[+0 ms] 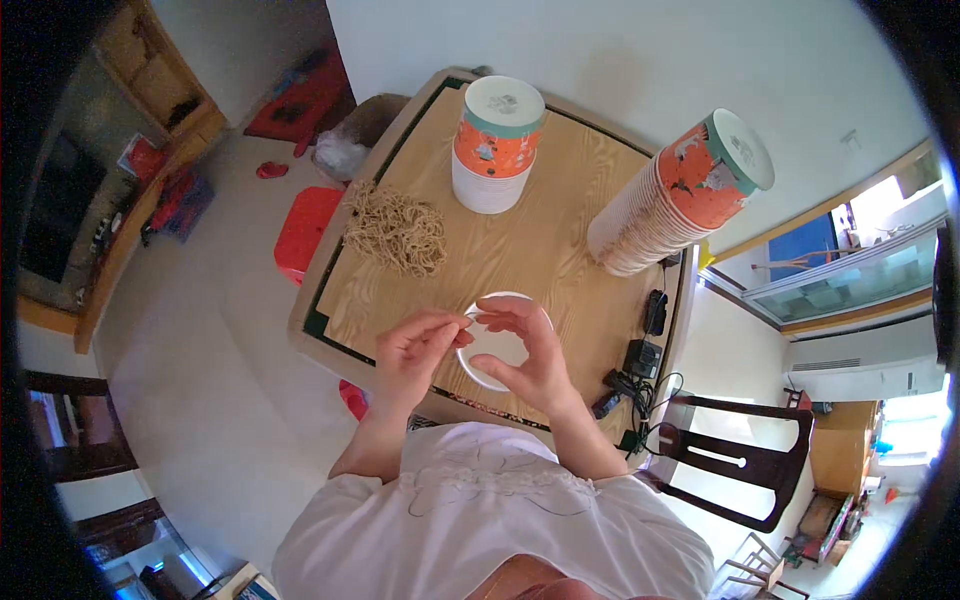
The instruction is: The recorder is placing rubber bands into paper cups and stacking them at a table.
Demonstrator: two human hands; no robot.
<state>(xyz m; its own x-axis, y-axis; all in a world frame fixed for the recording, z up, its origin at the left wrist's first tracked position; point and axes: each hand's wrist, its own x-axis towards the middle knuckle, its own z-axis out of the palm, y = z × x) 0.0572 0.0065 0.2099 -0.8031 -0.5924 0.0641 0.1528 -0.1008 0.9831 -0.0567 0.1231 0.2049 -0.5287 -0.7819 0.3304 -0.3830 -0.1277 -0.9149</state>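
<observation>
In front of me, near the table's front edge, stands a white paper tub [497, 347] with its mouth facing up. At its left rim the thumb and fingertips of my left hand [412, 350] are pinched together; whatever they hold is too small to make out. Arched over the right side of the tub is my right hand [535, 360], thumb and fingers spread apart around the mouth. Further back on the left lies a loose tangle of tan twine [397, 232]. Behind it rises an upside-down stack of paper tubs [495, 150], orange and green on top.
A taller, leaning stack of paper tubs [680, 195] occupies the table's right side. Black adapters and cables [640, 362] lie along the right edge, beside a dark wooden chair [735, 455]. A red stool [305, 232] stands left of the wooden table [560, 200].
</observation>
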